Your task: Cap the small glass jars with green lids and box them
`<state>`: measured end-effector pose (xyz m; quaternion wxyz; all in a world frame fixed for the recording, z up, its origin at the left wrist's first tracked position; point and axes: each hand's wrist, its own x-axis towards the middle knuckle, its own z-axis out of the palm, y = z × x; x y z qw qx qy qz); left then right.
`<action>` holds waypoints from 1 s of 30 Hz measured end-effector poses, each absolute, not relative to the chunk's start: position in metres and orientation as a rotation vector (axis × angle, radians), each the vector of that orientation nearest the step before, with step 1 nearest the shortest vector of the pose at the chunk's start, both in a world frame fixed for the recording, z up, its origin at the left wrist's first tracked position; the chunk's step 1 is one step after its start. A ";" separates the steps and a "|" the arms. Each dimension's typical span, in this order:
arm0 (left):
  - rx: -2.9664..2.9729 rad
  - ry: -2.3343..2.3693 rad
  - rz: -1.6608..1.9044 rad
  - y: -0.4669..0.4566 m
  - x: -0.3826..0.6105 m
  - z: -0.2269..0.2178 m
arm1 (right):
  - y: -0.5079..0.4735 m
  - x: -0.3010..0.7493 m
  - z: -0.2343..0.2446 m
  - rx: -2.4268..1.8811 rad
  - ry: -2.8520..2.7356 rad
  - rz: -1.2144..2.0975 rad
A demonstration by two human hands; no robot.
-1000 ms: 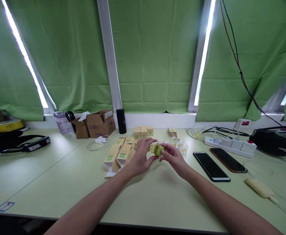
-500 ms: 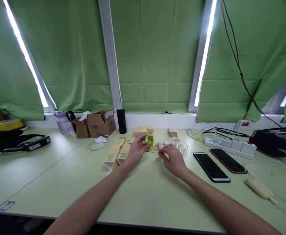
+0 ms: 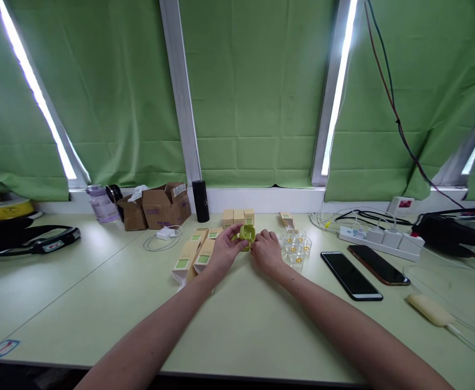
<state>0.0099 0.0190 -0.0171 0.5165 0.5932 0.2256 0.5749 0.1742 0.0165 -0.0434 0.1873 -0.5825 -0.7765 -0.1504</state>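
Note:
My left hand (image 3: 226, 249) is closed around a small yellow-green plastic holder (image 3: 247, 233), its hollow side facing right, just above the table. Right beside it, my right hand (image 3: 266, 250) has its fingers curled downward, with the tips close to the holder; whatever they pinch is too small to make out. This hand covers the spot where small yellow pieces and pinkish-white blocks lay. To its right stand several clear plastic cups (image 3: 298, 248) with gold-coloured centres. Several beige cartons with green windows (image 3: 192, 257) lie left of my left hand.
More beige cartons (image 3: 238, 216) stand at the back, with an opened one (image 3: 287, 221) to their right. Two phones (image 3: 351, 276) and a power strip (image 3: 379, 238) lie to the right. Brown cardboard boxes (image 3: 166, 207), a black cylinder (image 3: 200, 201) and a white charger (image 3: 166, 233) are at the left.
My right hand has moved left from the pinkish-white blocks to beside the yellow-green holder, uncovering more of the clear cups. My left hand keeps its hold in nearly the same place.

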 end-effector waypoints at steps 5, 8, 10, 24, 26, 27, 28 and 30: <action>1.464 0.512 1.383 0.018 0.011 -0.017 | 0.015 0.171 -0.044 -1.603 -2.193 -0.435; 1.457 0.506 1.382 0.016 0.011 -0.016 | 0.004 0.174 -0.040 -1.554 -2.193 -0.419; 1.449 0.508 1.389 0.016 0.011 -0.015 | -0.007 0.177 -0.037 -1.519 -2.191 -0.393; 1.461 0.540 1.341 0.010 0.014 -0.018 | -0.063 0.206 -0.035 -0.999 -1.564 0.600; 1.474 0.546 1.333 0.009 0.014 -0.018 | -0.059 0.207 -0.035 -0.935 -1.494 0.653; 1.484 0.550 1.330 0.008 0.015 -0.018 | -0.058 0.208 -0.034 -0.906 -1.465 0.677; 1.496 0.556 1.324 0.007 0.015 -0.018 | -0.057 0.208 -0.033 -0.880 -1.435 0.700; 1.526 0.574 1.309 0.005 0.016 -0.018 | -0.056 0.210 -0.030 -0.837 -1.367 0.764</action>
